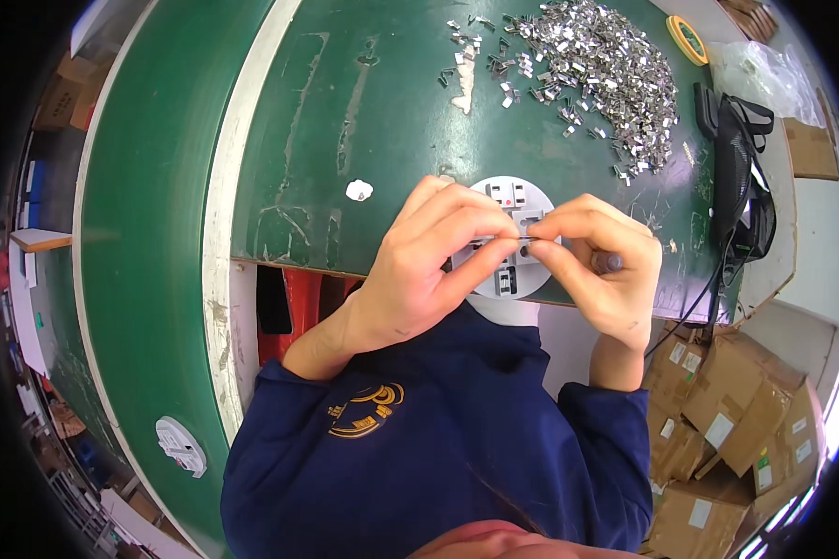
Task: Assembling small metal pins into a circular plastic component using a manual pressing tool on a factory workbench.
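My left hand (419, 247) and my right hand (629, 298) meet fingertip to fingertip over a round, pale grey plastic part (533, 281). Thumb and forefinger of each are pinched on a thin, dark sliver between them, too small to name. Under the curled fingers of the right hand shows the rounded end of a dark object (609, 263); the rest of it is hidden. Raised blocks and slots with small dark metal pieces stand on the round part, which lies at the table's near edge, partly covered by my fingers.
A large heap of small metal clips (615, 79) covers the far right of the green table (317, 140). Beyond are a yellow tape roll (687, 40) and a black mesh bag (744, 177). Another pale plastic part (181, 445) lies on the green belt (154, 279) at left. Cardboard boxes (732, 396) are lower right.
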A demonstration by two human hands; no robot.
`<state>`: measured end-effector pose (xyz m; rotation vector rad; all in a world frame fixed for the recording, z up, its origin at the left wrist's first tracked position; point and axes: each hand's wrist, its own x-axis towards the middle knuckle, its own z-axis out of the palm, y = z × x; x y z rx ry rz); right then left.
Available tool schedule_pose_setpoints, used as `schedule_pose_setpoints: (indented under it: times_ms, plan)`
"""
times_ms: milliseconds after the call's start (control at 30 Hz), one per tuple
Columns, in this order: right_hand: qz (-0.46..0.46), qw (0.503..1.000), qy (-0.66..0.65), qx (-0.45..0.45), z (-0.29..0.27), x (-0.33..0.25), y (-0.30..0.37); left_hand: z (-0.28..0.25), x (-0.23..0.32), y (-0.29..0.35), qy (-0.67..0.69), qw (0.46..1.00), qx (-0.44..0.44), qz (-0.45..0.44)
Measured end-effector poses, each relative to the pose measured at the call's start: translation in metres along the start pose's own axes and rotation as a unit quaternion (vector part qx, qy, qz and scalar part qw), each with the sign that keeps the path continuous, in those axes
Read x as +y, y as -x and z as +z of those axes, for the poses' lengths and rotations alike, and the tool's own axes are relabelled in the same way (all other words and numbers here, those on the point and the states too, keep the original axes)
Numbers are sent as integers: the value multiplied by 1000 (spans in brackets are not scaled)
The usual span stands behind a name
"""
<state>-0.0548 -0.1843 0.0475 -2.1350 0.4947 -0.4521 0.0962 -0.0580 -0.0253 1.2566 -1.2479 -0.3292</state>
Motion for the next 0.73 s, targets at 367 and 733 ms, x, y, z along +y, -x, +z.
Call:
schedule_pose_setpoints:
  times_ms: [367,733]
  plan:
    - [-35,988,139,57,6,14,18,13,-3,5,-133,990,-30,-26]
    - [-67,985,142,71,12,24,18,15,-2,5,-122,992,-25,-36]
